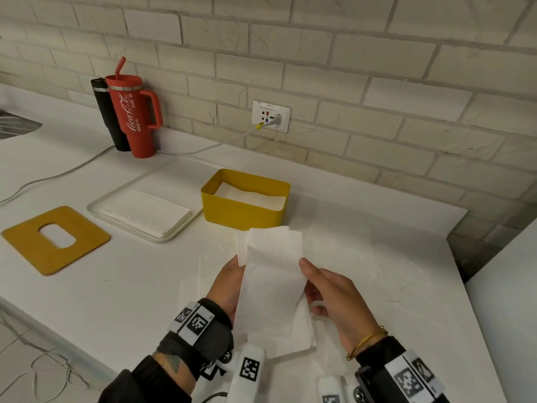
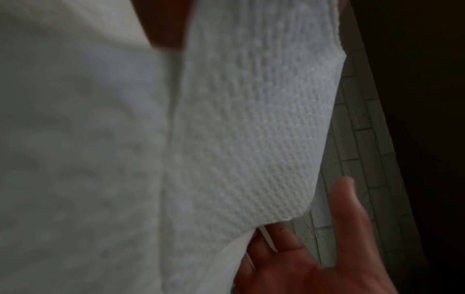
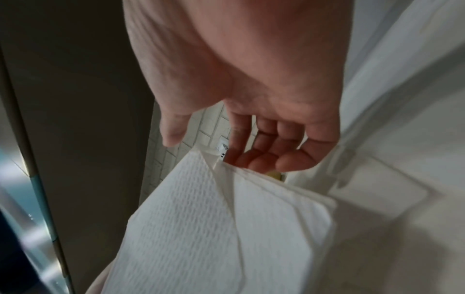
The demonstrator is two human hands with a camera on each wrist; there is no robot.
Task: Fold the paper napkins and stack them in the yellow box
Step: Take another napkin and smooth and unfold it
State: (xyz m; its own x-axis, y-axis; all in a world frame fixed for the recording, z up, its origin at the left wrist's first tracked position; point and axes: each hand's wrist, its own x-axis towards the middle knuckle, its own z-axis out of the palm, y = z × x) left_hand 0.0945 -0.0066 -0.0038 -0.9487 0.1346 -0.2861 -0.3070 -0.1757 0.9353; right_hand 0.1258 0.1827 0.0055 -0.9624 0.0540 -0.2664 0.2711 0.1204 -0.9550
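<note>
Napkin [image 1: 270, 274] in your hands is white, embossed, folded into a long strip and held up above the counter [image 1: 116, 286], just in front of the yellow box [image 1: 244, 210]. Your left hand [image 1: 229, 286] grips its left edge; your right hand [image 1: 334, 298] holds the right edge, fingers curled behind.

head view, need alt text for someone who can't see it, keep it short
Two hands, the left hand and right hand, hold a folded white napkin up over a white counter. Behind it a yellow box already holds napkins, with a tray of flat napkins and a wooden lid to its left, and a red tumbler by the brick wall.
</note>
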